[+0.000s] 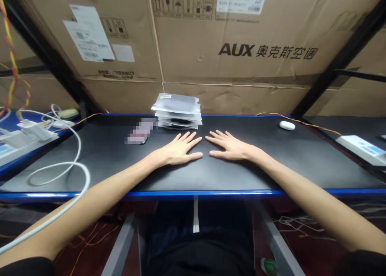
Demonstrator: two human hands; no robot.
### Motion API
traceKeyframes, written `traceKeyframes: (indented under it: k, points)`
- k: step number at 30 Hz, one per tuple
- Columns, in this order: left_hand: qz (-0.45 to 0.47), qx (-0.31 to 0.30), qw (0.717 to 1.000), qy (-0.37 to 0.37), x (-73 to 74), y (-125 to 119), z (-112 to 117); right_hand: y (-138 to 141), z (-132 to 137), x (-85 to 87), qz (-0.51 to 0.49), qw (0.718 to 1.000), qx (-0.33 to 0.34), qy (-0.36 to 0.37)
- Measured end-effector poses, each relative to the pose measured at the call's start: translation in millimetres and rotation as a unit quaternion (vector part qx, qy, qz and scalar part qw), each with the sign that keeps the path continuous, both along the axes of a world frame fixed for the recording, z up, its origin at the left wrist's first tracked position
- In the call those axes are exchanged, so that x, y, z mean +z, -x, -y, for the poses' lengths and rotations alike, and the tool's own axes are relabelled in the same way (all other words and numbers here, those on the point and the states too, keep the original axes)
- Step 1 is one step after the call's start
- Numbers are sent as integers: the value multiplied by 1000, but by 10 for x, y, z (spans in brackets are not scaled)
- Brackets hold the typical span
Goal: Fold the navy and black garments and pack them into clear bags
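On my far left, a white plastic power strip (36, 147) is crowded with plugs, and a looping white cable (87, 177) crosses in front of my left forearm (114, 186). A flat rectangular object (141, 131) lies left of centre on the black-topped, blue-edged table (120, 167); brown printed cardboard (187, 62) walls off the back. Farther right are a rounded white case (287, 125) and another white power strip (362, 147). The uneven stack of flat, translucent whitish plastic packets (177, 111) stands near the table's back edge, just beyond my left fingers (190, 144), with a small label on top. Those and my right fingers (215, 141) are spread, released, resting on the table. Pixelation covers most of the rectangular object, the packets' contents are hard to make out, and my dark sleeves are cut off at the bottom corners.
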State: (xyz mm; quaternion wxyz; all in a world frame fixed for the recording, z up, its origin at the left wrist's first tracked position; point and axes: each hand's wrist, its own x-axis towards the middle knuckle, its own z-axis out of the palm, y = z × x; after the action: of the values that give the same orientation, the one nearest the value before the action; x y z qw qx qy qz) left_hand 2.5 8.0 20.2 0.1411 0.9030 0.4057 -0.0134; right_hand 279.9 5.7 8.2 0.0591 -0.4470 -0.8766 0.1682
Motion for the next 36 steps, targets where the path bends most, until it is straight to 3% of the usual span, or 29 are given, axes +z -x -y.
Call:
traceKeyframes:
  k: [36]
  points:
    - [10,-3,1000,4,11,5,-37,-2,42,30,14,1000,6,4]
